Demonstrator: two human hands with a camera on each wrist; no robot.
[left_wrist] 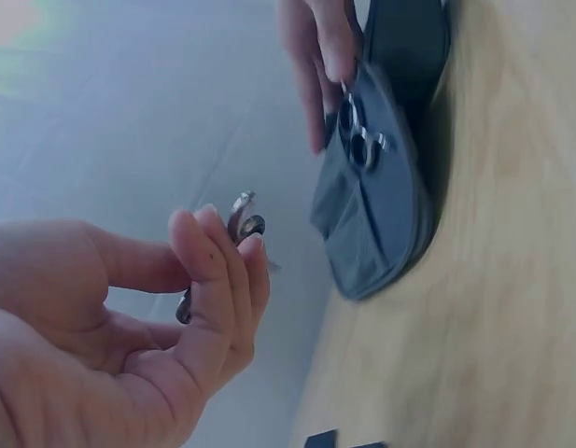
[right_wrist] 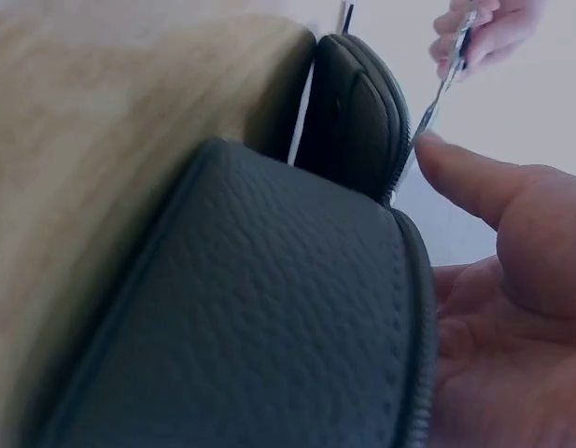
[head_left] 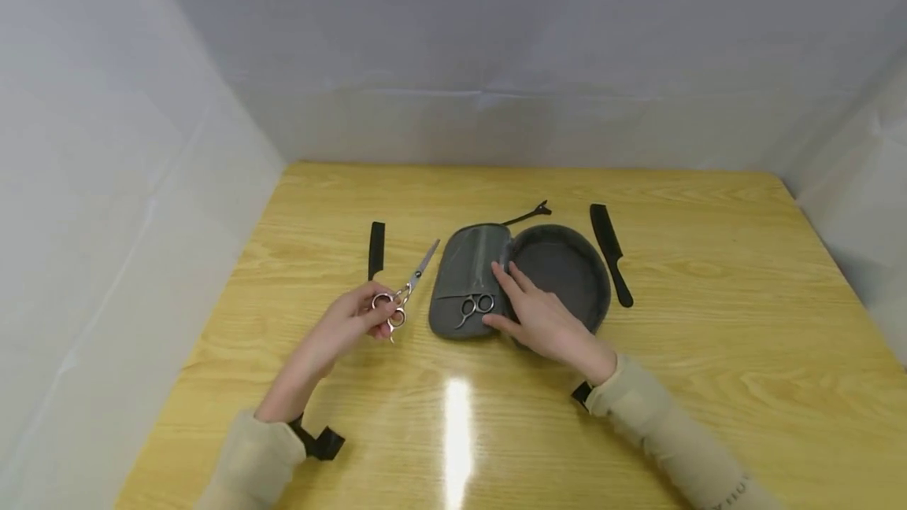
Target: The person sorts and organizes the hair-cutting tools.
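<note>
- Left hand pinches silver steel scissors, blades pointing to one o'clock.
- Right hand, fingers flat, rests on open grey zip case on the table.

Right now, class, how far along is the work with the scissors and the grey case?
Done: the grey case lies open on the table, and one pair of scissors sits in its left pocket. In hand: the left hand holds a second pair of scissors above the table; the right hand rests on the case. Left out: two black combs and a black clip.
</note>
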